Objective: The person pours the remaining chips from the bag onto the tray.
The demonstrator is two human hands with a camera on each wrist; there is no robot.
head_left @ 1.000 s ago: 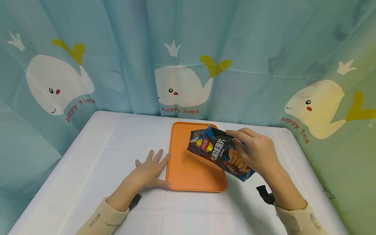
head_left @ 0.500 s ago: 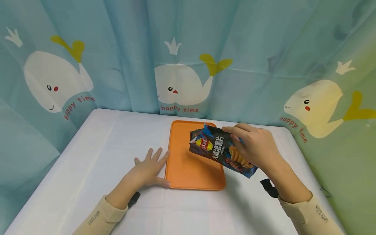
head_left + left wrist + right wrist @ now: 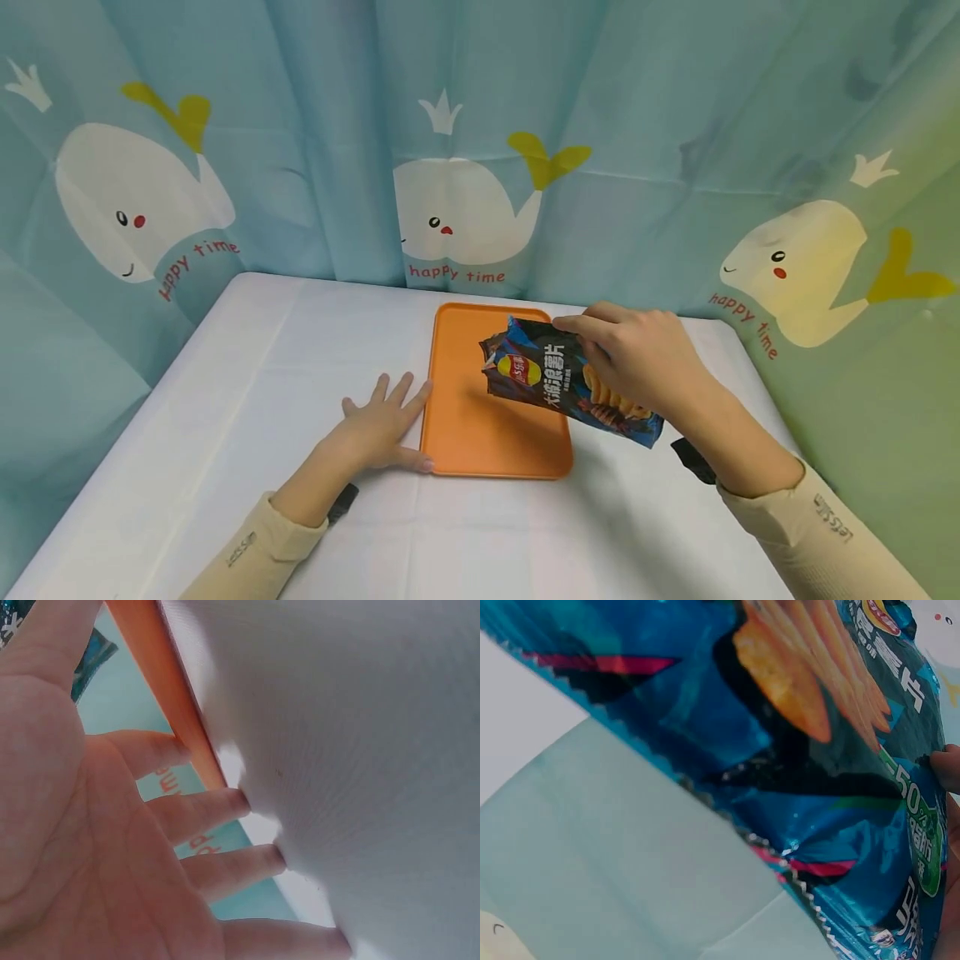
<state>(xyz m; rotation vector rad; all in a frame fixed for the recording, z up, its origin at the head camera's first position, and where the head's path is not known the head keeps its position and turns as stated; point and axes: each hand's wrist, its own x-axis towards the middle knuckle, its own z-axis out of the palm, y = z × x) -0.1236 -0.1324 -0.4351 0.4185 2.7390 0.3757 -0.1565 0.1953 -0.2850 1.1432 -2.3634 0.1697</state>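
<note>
My right hand (image 3: 645,354) grips a dark blue potato chip bag (image 3: 555,379) by its upper edge and holds it above the orange tray (image 3: 465,442). The bag's torn end faces left over the tray, while its other end reaches past the tray's right rim. In the right wrist view, the bag's printed front (image 3: 667,742) fills much of the picture and the fingers show at the right edge. My left hand (image 3: 375,432) lies with spread fingers beside the tray, thumb and index finger at its left rim. No chips show on the tray.
A white-covered table (image 3: 300,350) carries the tray. Behind and beside it hangs a blue-green curtain (image 3: 330,167) with whale prints. Black straps (image 3: 693,461) are on both wrists.
The chip bag has turned a little closer to level, its right end rising and its torn end dipping slightly. The left hand keeps its place at the tray.
</note>
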